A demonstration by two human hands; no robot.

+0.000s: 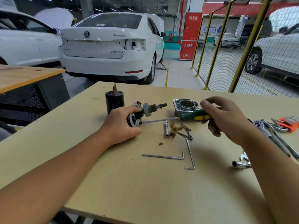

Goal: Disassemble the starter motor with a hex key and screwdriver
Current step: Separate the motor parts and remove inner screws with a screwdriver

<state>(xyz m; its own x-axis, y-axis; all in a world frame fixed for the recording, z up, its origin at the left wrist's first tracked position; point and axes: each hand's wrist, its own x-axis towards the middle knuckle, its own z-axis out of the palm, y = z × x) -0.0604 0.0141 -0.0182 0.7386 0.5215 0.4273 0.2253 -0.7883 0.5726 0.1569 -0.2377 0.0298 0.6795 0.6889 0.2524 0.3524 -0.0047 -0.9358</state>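
Well along, by the look of it: on the bench, black motor body upright behind the gear assembly, aluminium housing off to its right. Left hand gripping that assembly; right hand wrapped round the screwdriver, tip at a plate screw. Hex keys, bolts and loose screw nearer; end plate still to remove.

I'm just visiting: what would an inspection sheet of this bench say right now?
Surface: pale wooden table.
Job's things: motor assembly gripped by left hand; screwdriver in right hand, tip at the assembly's end plate; two hex keys lying loose.
Clutter: black motor body upright, aluminium housing, loose screw, bolts, socket, ratchet tools.
Grips: both hands holding.
Cables: nothing seen.
Surroundings: white car, yellow mesh fence.
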